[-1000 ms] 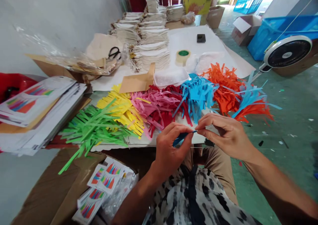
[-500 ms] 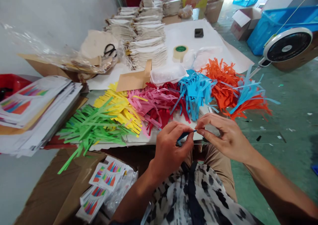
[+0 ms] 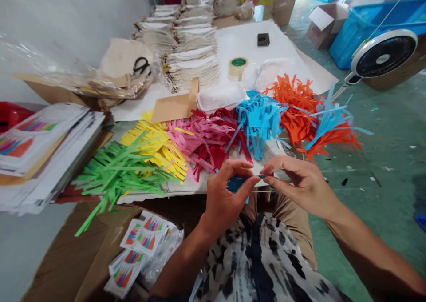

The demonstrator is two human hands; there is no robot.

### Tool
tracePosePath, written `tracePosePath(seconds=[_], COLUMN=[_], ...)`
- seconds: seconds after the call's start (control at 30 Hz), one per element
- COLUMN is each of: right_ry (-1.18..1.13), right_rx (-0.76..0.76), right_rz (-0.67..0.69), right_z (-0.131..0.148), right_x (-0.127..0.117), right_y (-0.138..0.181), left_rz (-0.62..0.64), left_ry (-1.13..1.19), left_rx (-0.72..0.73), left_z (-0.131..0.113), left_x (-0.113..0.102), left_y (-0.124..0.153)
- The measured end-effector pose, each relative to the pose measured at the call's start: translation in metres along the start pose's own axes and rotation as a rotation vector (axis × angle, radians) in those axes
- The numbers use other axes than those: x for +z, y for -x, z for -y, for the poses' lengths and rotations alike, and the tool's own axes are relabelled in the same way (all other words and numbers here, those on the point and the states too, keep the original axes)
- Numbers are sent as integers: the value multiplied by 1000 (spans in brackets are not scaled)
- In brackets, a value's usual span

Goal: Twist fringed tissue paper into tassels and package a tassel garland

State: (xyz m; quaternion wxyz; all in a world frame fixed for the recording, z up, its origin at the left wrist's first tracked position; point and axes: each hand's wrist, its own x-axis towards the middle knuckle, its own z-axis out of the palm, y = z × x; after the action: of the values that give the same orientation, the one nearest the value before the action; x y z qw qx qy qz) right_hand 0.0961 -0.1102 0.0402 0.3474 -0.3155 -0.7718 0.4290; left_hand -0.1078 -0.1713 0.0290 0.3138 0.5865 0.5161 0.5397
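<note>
beyond both hands (image 3: 229, 188) (image 3: 301, 184), tight on a blue piece (image 3: 234, 184), a translucent tub (image 3: 222, 97), contents unclear

Daylight glare top right — soft shadows, edges stretched, fine detail smeared.

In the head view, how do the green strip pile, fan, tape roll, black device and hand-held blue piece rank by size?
1. Green strip pile
2. Fan
3. Tape roll, hand-held blue piece: order unsure, the latter is partly hidden
4. Black device
</note>
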Motion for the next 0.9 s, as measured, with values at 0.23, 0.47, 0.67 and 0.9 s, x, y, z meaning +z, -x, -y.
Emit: tracePosePath(seconds=[0.23, 0.47, 0.67, 0.9], right_ry=[-28, 39, 19, 8], right_rx=[14, -35, -5, 12], right_rz=[6, -98, -72, -80], right_z=[-2, 0, -5, -6], right_x=[-1, -4, -9, -17], right_y=[7, 15, 16, 23], left_rz=[113, 178, 177, 180], left_ry=[57, 57, 70, 45], left_rx=[-6, -125, -171, -121], left_z=[3, -5, -7, -8], left_x=[4, 7, 13, 20], left_y=[-3, -6, -6, -6])
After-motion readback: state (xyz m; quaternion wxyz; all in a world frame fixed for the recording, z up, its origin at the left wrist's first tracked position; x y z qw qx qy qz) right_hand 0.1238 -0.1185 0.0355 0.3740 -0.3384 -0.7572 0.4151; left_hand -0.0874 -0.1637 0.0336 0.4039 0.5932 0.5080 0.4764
